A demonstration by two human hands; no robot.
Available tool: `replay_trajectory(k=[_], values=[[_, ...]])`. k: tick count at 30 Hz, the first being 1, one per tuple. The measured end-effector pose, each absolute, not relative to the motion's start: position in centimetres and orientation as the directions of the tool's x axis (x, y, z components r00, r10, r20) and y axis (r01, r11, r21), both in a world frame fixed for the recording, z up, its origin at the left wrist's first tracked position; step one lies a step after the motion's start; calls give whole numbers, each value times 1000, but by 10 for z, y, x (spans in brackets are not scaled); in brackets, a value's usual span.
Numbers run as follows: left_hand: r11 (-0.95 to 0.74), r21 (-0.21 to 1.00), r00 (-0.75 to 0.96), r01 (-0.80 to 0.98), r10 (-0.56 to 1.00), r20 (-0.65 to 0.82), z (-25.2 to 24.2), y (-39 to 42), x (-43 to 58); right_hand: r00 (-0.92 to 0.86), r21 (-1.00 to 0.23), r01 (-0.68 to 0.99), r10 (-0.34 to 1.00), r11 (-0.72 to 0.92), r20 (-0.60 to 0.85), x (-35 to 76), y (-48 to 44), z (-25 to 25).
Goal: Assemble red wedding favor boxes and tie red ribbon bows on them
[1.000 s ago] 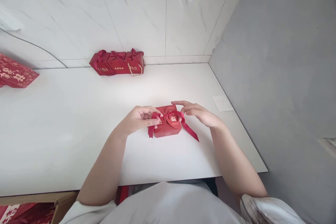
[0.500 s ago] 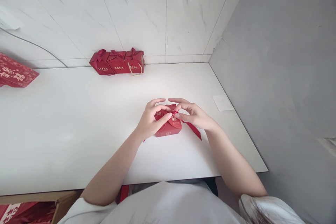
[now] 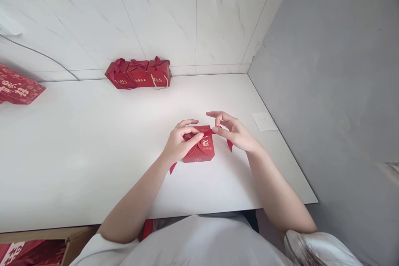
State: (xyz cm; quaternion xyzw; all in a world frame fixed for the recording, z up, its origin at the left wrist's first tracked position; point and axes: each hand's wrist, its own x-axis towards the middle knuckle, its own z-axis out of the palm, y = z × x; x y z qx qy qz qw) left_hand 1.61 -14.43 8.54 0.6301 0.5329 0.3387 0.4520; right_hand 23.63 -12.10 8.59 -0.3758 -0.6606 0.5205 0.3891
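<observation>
A small red gift box with gold characters rests on the white table, its top flaps folded together. My left hand covers the box's left part and pinches a dark red ribbon at the top between thumb and forefinger. To the right of the box, my right hand pinches the same ribbon, pulling a stretch of it tight between the two hands. One ribbon tail hangs below my right hand, and another end sticks out beneath my left wrist.
Three red boxes with bows stand by the tiled wall. Another red box is at the far left. A white paper square lies at the right. At the lower left, a cardboard carton holds red packaging.
My right hand has moved right, away from my left hand, drawing the ribbon out with it. The left ribbon end shows more below my left wrist.
</observation>
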Motion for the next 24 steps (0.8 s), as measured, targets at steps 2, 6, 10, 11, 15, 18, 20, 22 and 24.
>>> replay_trajectory(k=[2, 6, 10, 11, 15, 18, 20, 22, 24], values=[[-8, 935, 199, 354, 978, -67, 85, -144, 17, -392, -949, 136, 895, 284, 212, 235, -124, 88], [-11, 938, 200, 346, 978, -63, 86, -145, 18, -467, -859, 223, 824, 460, 320, 230, -129, 88], [-31, 936, 205, 351, 978, -45, 86, -144, 18, -506, -789, 281, 783, 547, 362, 222, -133, 83], [-33, 936, 206, 352, 978, -43, 86, -144, 18, -511, -779, 287, 777, 558, 369, 221, -133, 82], [-24, 935, 205, 353, 977, -52, 87, -145, 18, -511, -766, 308, 777, 564, 366, 218, -133, 79], [-12, 934, 199, 358, 978, -63, 87, -145, 18, -500, -749, 354, 791, 560, 354, 218, -133, 78], [-14, 932, 194, 363, 979, -61, 87, -145, 18, -503, -745, 358, 788, 563, 354, 218, -133, 77], [-20, 930, 196, 366, 979, -56, 86, -145, 18, -512, -739, 341, 774, 581, 373, 217, -132, 77], [-28, 928, 201, 371, 978, -50, 85, -144, 18, -527, -714, 324, 745, 620, 408, 217, -131, 76]])
